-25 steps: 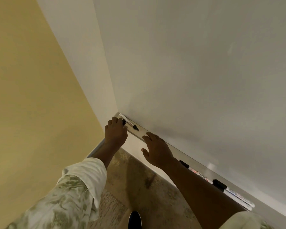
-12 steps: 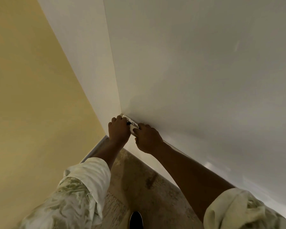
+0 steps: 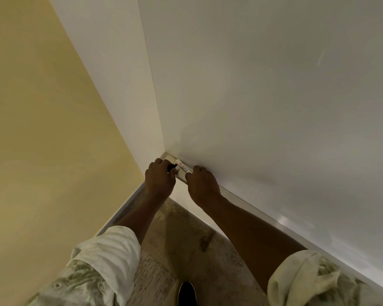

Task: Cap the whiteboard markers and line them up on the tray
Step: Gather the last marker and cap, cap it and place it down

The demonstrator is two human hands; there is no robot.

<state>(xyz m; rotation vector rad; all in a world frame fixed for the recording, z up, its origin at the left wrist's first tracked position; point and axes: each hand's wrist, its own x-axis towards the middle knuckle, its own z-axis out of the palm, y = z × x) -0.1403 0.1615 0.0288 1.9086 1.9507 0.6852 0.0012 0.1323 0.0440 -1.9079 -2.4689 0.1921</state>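
Observation:
A white marker [image 3: 183, 168] with a red and black label lies at the far left end of the metal tray [image 3: 243, 199] under the whiteboard [image 3: 274, 96]. My left hand [image 3: 159, 178] pinches a small black cap [image 3: 172, 167] just left of the marker, close to the tray's corner. My right hand [image 3: 202, 184] is closed over the marker's right end, hiding its tip. A small gap shows between the cap and the marker's white end.
A yellow wall [image 3: 42, 129] stands on the left, meeting a white wall strip [image 3: 119, 85] beside the board. Below lies speckled floor [image 3: 186, 239], with a dark shoe tip [image 3: 186, 293] at the bottom edge. My right forearm covers much of the tray's length.
My right hand slid left along the tray and closed on the marker. The left hand stayed at the tray's end. The markers further right have gone out of sight.

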